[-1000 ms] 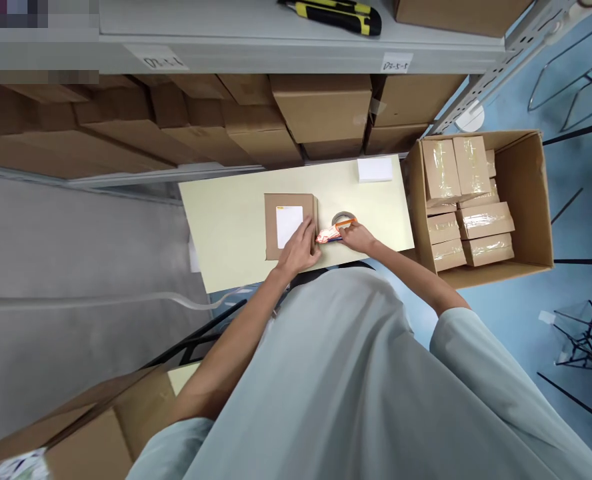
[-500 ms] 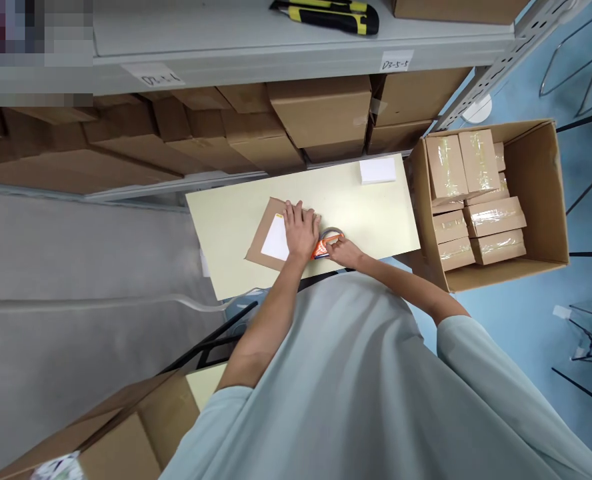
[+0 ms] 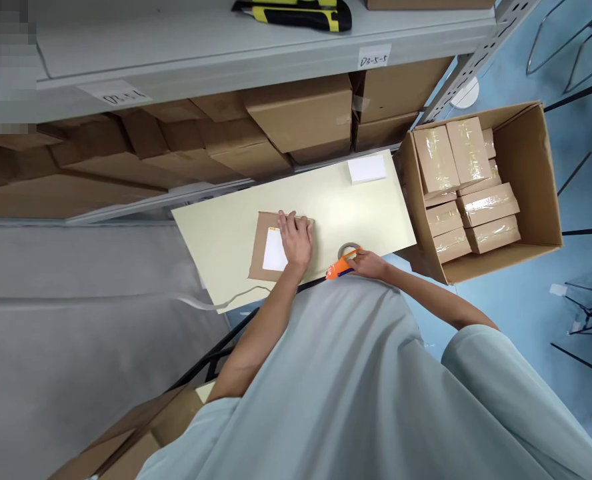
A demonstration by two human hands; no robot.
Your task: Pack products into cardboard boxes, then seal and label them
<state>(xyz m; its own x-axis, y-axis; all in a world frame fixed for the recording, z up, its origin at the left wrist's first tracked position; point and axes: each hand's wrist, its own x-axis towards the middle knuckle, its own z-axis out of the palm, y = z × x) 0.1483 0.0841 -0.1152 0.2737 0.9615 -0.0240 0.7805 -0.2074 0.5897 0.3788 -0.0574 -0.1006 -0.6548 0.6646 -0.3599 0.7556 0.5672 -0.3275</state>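
Note:
My left hand (image 3: 297, 241) lies flat with fingers stretched out on the right part of a brown cardboard package (image 3: 257, 257). A white label (image 3: 275, 252) with a small orange mark shows on its top, partly beneath that hand. In my right hand (image 3: 369, 265) is an orange tape dispenser (image 3: 339, 267) with a roll of tape (image 3: 347, 249), held at the table's near edge, to the right of the package and apart from it. Whether a strip of tape runs between them I cannot make out. Both rest over a pale yellow table (image 3: 226, 227).
A white stack of paper (image 3: 367, 169) sits at the table's far right. Beside the table stands a large open carton (image 3: 543, 180) holding several taped boxes. Behind is a grey shelf (image 3: 186, 80) with boxes and a yellow-black utility knife (image 3: 296, 15). A pale cable (image 3: 191, 303) runs from the left.
My right hand has drawn the tape dispenser away from the package, rightward and toward my body. The package has turned slightly under my left hand, which stays flat on it. The camera view has shifted.

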